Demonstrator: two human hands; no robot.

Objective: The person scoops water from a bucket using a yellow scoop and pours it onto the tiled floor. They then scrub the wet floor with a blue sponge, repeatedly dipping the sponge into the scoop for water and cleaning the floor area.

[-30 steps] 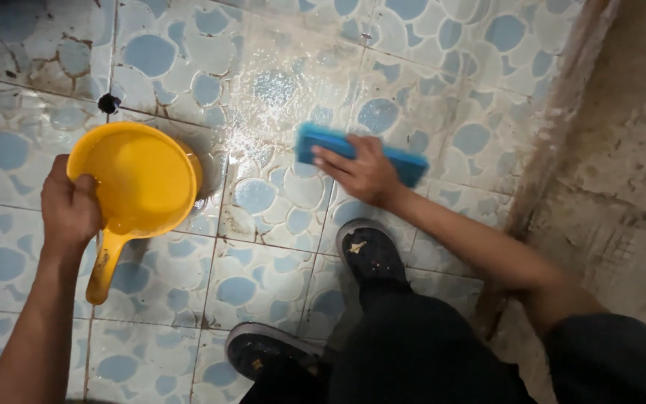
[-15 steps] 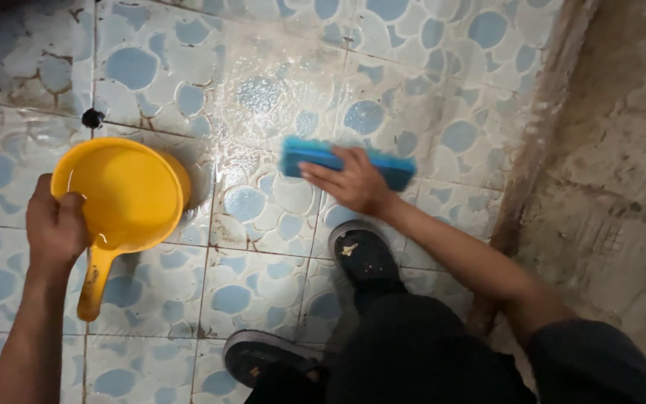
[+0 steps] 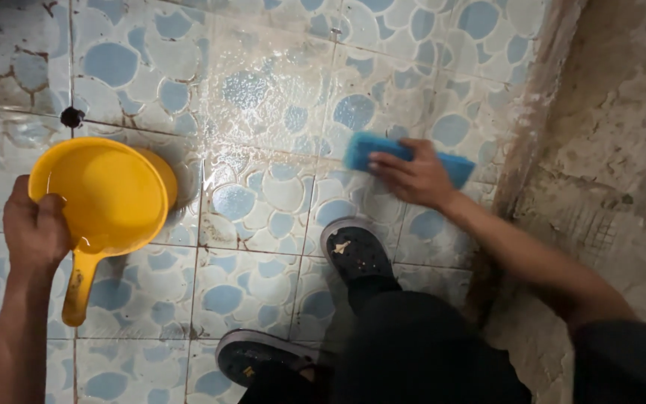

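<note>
Fingers of the right hand [image 3: 413, 176] press flat on a blue rectangular scrubbing brush [image 3: 407, 155], holding it against the wet floor of white tiles with blue pebble shapes [image 3: 263, 97], close to a rough, stained concrete wall [image 3: 622, 150]. The left hand [image 3: 33, 228] curls its fingers over the near rim of a round yellow plastic water dipper [image 3: 99, 196], its handle pointing toward the person. Two dark shoes [image 3: 357, 251] stand on the tiles between both arms.

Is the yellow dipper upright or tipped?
Upright: the yellow dipper sits on the tiled floor, mouth facing up, left hand gripping its rim.
</note>
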